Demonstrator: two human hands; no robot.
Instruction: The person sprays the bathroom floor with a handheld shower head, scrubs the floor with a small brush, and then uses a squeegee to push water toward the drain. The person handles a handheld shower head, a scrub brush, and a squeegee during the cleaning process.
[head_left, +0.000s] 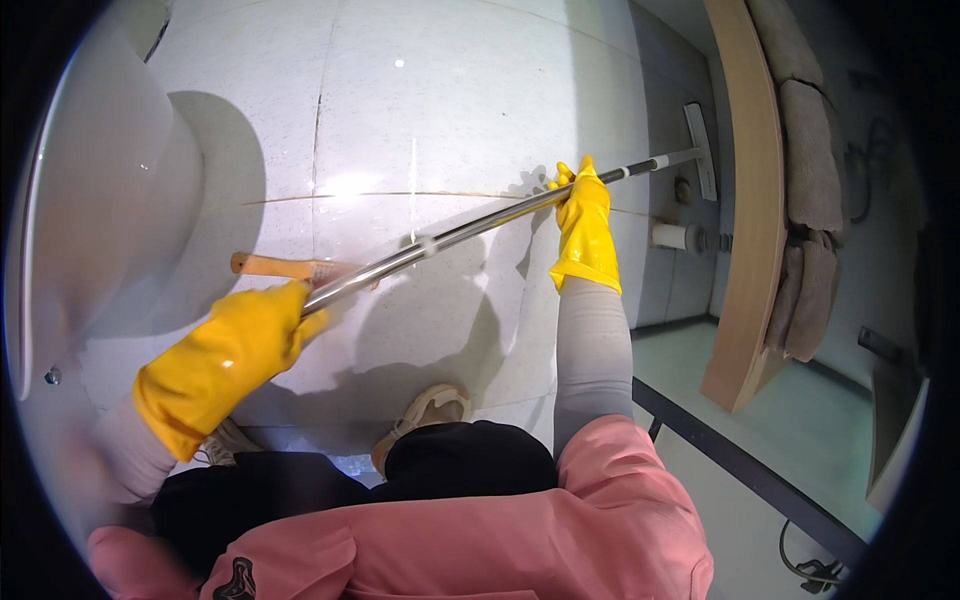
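Note:
A telescopic metal pole (495, 219) runs slantwise across the view above the pale tiled floor. My left hand (229, 356), in a yellow rubber glove, is closed around its lower left end. Further up, my right hand (585, 202), gloved alike, is at the pole with some fingers raised; the palm side is hidden. A flat white head (701, 151), perhaps a squeegee or mop, is at the pole's far end near the wall. A brush with a wooden handle (274, 265) lies on the floor just beyond my left hand, its bristle end partly behind the pole.
A white toilet bowl or similar fixture (112, 172) stands at the left. To the right, a wooden shelf (750, 225) holds folded brown towels (814, 157), with a white and grey drainpipe (679, 236) beside it. A dark rail (742, 465) crosses the lower right. Wet, glossy patches show on the floor tiles.

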